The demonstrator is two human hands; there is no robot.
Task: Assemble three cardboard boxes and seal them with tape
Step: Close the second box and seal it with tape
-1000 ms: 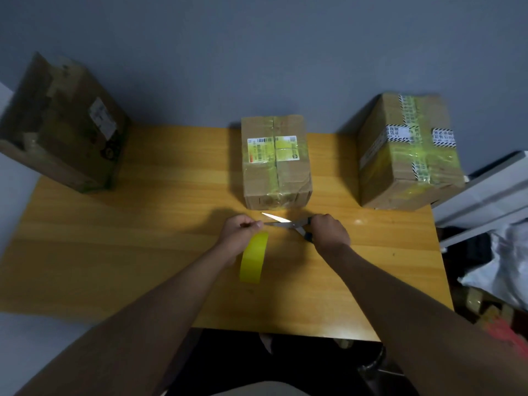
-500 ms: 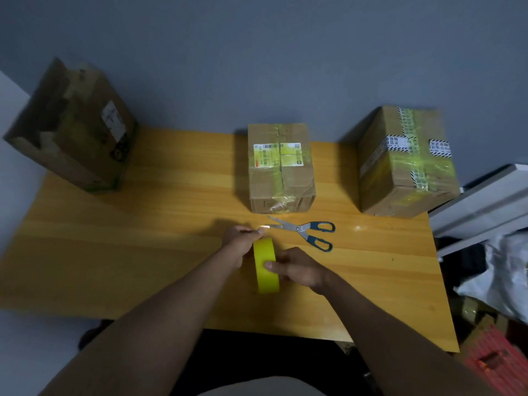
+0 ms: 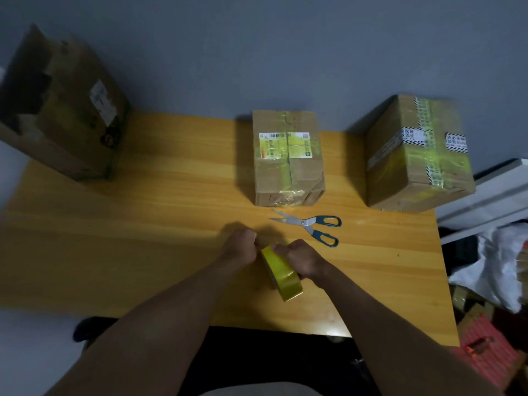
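A yellow tape roll (image 3: 281,274) stands on edge at the front middle of the wooden table (image 3: 143,224). My right hand (image 3: 303,260) grips the roll from its right side. My left hand (image 3: 240,247) has curled fingers at the roll's top left edge and seems to pinch the tape there. Three cardboard boxes stand along the back: a small taped box (image 3: 287,158) in the middle, a larger taped box (image 3: 417,155) at the right, and a dark box (image 3: 63,110) tilted at the left with its top open. Blue-handled scissors (image 3: 310,225) lie open in front of the small box.
A grey wall rises behind the table. White bags (image 3: 497,267) and red items (image 3: 491,352) lie on the floor at the right, beside a white panel (image 3: 485,195) that leans near the table's right edge.
My right hand put the scissors down on the table, moved to the tape roll and now grips it. The roll has tilted and come nearer to me.
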